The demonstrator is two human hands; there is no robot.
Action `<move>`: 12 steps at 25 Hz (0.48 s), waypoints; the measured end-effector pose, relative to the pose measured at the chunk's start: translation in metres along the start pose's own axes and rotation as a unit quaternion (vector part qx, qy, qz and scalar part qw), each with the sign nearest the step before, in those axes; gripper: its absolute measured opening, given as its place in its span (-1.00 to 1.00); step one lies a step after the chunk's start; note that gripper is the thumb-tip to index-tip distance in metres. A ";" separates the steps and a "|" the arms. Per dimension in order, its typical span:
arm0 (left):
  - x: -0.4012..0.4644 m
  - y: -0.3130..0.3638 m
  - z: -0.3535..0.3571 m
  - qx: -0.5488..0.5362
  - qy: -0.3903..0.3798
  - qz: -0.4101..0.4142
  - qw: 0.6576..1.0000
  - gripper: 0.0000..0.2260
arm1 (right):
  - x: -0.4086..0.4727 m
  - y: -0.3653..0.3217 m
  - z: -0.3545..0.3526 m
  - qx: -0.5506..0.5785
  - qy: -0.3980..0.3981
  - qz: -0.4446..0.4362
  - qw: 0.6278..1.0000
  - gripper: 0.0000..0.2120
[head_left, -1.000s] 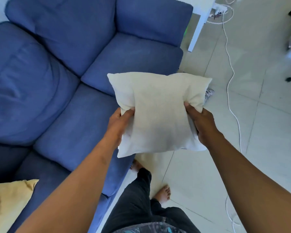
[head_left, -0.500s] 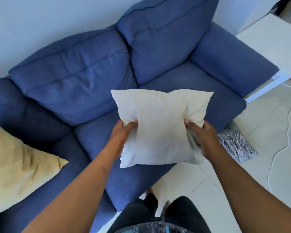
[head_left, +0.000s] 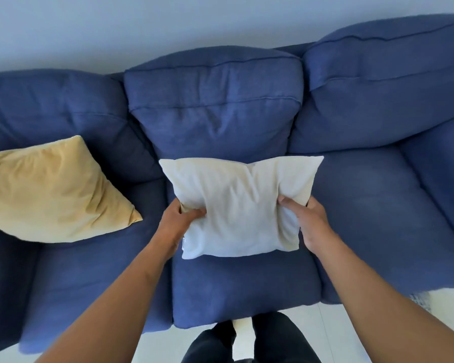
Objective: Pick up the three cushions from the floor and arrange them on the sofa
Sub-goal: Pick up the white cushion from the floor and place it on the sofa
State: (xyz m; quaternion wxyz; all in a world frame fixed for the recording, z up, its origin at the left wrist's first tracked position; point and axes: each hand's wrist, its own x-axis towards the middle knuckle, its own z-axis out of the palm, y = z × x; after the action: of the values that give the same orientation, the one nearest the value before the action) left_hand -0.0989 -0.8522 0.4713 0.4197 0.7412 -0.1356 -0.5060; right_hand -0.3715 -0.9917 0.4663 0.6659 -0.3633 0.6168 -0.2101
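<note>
The white cushion point(head_left: 240, 205) looks soft and wrinkly; the left hand point(head_left: 180, 221) and right hand point(head_left: 308, 222) squeeze its sides.

Sofa: blue sofa point(head_left: 247, 289), three seats, three back cushions, seen from above against a pale wall point(head_left: 116, 27).
White cushion: white cushion point(head_left: 239, 205) held over the middle seat, top edge near the middle back cushion; contact with the seat could not be told.
Left hand: left hand point(head_left: 178, 221) clamped on the cushion's left edge, thumb on top.
Right hand: right hand point(head_left: 307, 218) clamped on its right edge, fingers point(head_left: 286, 201) pressed into the fabric.
Yellow cushion: yellow cushion point(head_left: 50, 189) lay on the left seat, tilted, one corner pointed toward the middle seat.
Floor: pale tiled floor point(head_left: 351, 336) below the sofa front; a patterned grey cushion point(head_left: 421, 299) partly visible at the right.
Legs: dark trousers point(head_left: 247, 341) at the bottom edge.
</note>
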 end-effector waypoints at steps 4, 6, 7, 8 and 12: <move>0.035 0.018 -0.002 -0.021 0.075 0.020 0.997 -0.58 | 0.047 -0.029 0.019 -0.025 -0.025 -0.021 0.999 -0.40; 0.059 0.029 0.000 -0.035 0.098 0.043 0.994 -0.58 | 0.073 -0.041 0.027 -0.020 -0.018 -0.045 0.999 -0.41; 0.072 0.031 0.002 -0.040 0.111 0.052 0.992 -0.58 | 0.086 -0.046 0.032 -0.017 -0.011 -0.052 0.998 -0.43; 0.084 0.034 0.003 -0.041 0.121 0.059 0.990 -0.58 | 0.099 -0.050 0.036 -0.016 -0.004 -0.059 0.998 -0.46; 0.141 0.028 0.010 -0.024 0.114 0.026 0.993 -0.51 | 0.159 -0.048 0.048 -0.048 0.016 -0.044 0.998 -0.50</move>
State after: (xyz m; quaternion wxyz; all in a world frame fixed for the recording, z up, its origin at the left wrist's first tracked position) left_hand -0.0380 -0.9625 0.4015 0.4629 0.7800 -0.0946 -0.4103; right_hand -0.2929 -1.1277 0.3943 0.6279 -0.4182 0.6201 -0.2154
